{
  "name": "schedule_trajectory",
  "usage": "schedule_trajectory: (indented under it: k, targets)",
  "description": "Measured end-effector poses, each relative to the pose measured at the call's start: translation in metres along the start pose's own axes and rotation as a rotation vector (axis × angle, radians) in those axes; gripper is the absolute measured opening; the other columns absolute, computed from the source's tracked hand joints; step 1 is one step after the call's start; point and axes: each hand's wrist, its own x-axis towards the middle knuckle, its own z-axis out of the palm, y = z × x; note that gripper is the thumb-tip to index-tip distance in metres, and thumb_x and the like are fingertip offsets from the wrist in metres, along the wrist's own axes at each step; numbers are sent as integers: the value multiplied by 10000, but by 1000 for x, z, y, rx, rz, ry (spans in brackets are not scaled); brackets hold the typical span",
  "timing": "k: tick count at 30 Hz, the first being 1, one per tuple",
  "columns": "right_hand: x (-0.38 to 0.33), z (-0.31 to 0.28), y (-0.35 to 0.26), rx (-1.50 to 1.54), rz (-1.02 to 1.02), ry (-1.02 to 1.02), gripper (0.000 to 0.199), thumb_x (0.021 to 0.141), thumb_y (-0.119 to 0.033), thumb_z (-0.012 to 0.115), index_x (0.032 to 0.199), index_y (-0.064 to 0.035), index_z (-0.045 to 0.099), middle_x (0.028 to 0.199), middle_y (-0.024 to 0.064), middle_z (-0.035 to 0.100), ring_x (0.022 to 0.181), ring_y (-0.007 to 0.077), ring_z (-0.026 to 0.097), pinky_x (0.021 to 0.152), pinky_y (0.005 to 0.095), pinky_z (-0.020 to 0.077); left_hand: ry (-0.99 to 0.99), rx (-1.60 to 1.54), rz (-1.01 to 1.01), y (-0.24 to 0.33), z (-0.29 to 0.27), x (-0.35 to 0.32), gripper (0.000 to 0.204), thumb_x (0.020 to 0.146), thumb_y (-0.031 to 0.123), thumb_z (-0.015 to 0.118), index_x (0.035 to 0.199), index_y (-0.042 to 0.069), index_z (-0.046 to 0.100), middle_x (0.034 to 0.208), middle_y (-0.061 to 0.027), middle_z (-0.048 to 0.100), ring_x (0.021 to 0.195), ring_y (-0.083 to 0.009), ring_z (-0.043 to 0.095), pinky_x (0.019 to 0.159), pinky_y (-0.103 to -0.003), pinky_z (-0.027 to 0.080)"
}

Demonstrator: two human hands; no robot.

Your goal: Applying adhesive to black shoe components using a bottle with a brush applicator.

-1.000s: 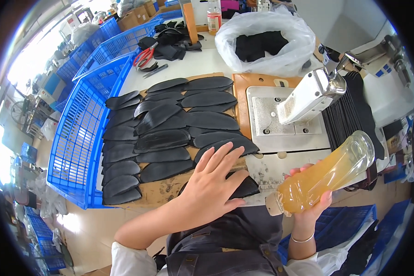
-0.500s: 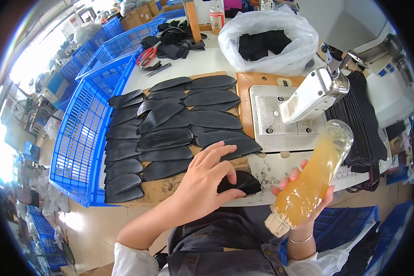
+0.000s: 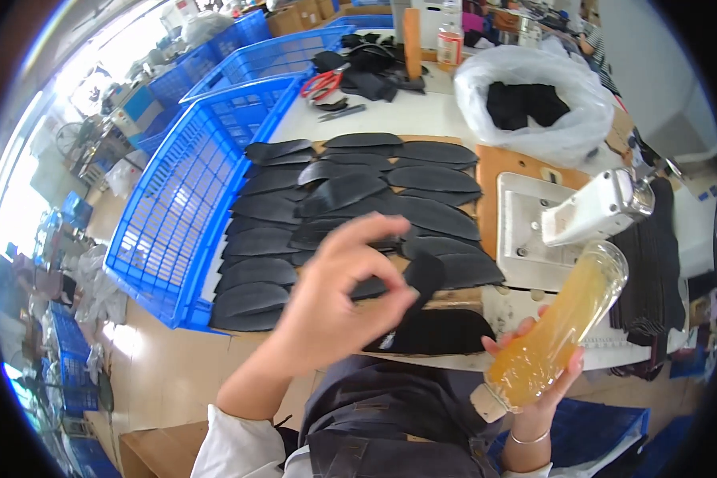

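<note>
Pinching with the thumb and forefinger bent into a ring, the left hand (image 3: 323, 299) is at the centre of the frame. It is blurred, but it seems to hold a curved black piece (image 3: 425, 275) at the fingertips. Just below this piece, at lower centre, a second black piece (image 3: 450, 331) lies flat near the table edge.

At lower right, the right hand (image 3: 563, 384) is wrapped around a clear bottle (image 3: 546, 342) with amber liquid; its pale capped end points to the lower left and its rounded end to the upper right.

Overlapping rows of black pieces (image 3: 259, 276) cover a brown board (image 3: 462, 299) in the middle. A blue basket (image 3: 167, 247) stands beside them at the left. The white sewing machine (image 3: 589, 211) is right of centre, and a plastic bag (image 3: 474, 88) with black material is at upper right.
</note>
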Motion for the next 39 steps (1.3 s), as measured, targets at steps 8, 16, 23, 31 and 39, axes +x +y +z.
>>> schedule_trajectory:
  k: [8, 16, 23, 31, 39]
  targets:
    - [1, -5, 2, 34, -22, 21, 701, 868, -541, 524, 1352, -68, 342, 1053, 133, 526, 970, 308, 578, 914, 578, 453, 516, 450, 61, -16, -54, -22, 129, 691, 15, 692, 739, 66, 584, 1257, -163, 540, 1205, -323, 478, 1019, -414, 325]
    - [-3, -4, -3, 15, -34, 73, 710, 844, -595, 524, 1316, -86, 374, 1032, 132, 545, 937, 308, 604, 902, 552, 474, -6, 590, 38, -76, 3, -30, 179, 698, 134, 748, 769, 61, 602, 1254, -128, 533, 1249, -328, 430, 1041, -470, 314]
    - [-2, 5, -4, -2, -58, 65, 720, 847, -588, 529, 1324, -75, 360, 1039, 129, 537, 937, 305, 602, 907, 550, 473, 118, 685, 65, -73, -11, -27, 371, 599, 269, 812, 688, 65, 515, 1164, -103, 560, 1179, -339, 469, 981, -447, 361]
    - [16, 45, 7, -441, -288, 8, 862, 786, -574, 611, 1384, -56, 269, 1110, 136, 476, 1008, 297, 536, 891, 472, 464, -9, 273, 295, -64, 0, -72, 318, 648, 234, 795, 858, 53, 639, 903, -52, 618, 871, -252, 603, 813, -376, 484]
    - [49, 89, 36, -1018, -301, -377, 846, 708, -420, 762, 1290, 4, 318, 1124, 180, 484, 1028, 290, 534, 909, 445, 450, 184, 233, 509, -90, 26, -98, 261, 667, 98, 675, 916, 18, 666, 916, -100, 677, 746, -216, 656, 697, -304, 552]
